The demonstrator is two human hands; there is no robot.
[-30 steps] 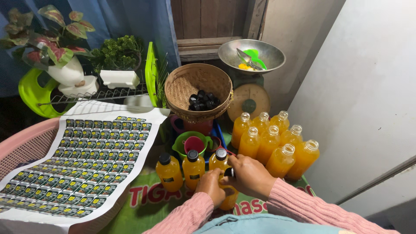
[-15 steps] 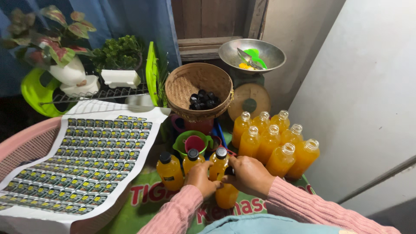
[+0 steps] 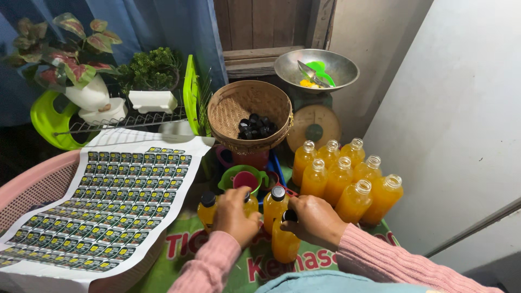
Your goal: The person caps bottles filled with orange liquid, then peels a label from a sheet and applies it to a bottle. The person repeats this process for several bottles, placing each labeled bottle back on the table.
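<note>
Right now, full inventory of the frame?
Open bottles: eight, orange, right cluster.
Capped bottles: about four, orange, black caps, by the hands.
Basket: one, woven, holds black caps.
Scale bowl: one, metal, top.
Label sheet: one, white, over pink basket.
Funnel: green, centre.
Plants: two, top left.
Left hand: on a capped bottle.
Right hand: on front bottle.

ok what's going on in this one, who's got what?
A person in pink sleeves works over bottles of orange drink. The right hand grips the black cap end of a bottle, and the left hand rests on a capped bottle beside it. Two more capped bottles stand alongside. Uncapped bottles are clustered to the right, loose black caps lie in a wicker basket, and a sticker sheet lies to the left.
</note>
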